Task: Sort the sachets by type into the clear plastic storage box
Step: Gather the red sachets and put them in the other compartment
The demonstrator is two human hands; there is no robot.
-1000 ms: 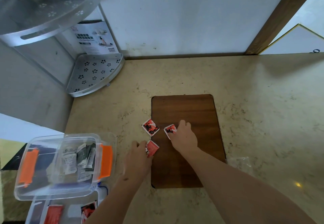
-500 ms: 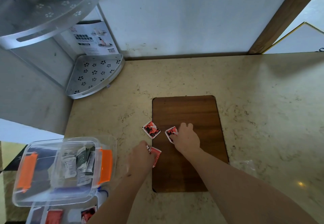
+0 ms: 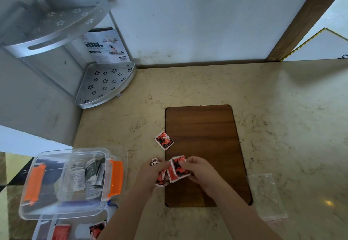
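Observation:
My left hand (image 3: 150,172) and my right hand (image 3: 199,170) meet over the near left edge of the wooden board (image 3: 203,127), both gripping red sachets (image 3: 177,170) with black print. One more red sachet (image 3: 164,140) lies flat on the board's left edge, farther away. The clear plastic storage box tray (image 3: 64,207) with orange latches sits at my left and holds white and dark green sachets (image 3: 88,174). Below it a second clear compartment (image 3: 43,228) holds red sachets (image 3: 61,231).
A metal corner shelf (image 3: 105,85) stands in the far left corner with a printed card (image 3: 105,46) behind it. An empty clear plastic bag (image 3: 267,198) lies on the marble counter (image 3: 282,117) right of the board.
Both hands lifted their red sachets off the board and brought them together. The third sachet stayed where it lay.

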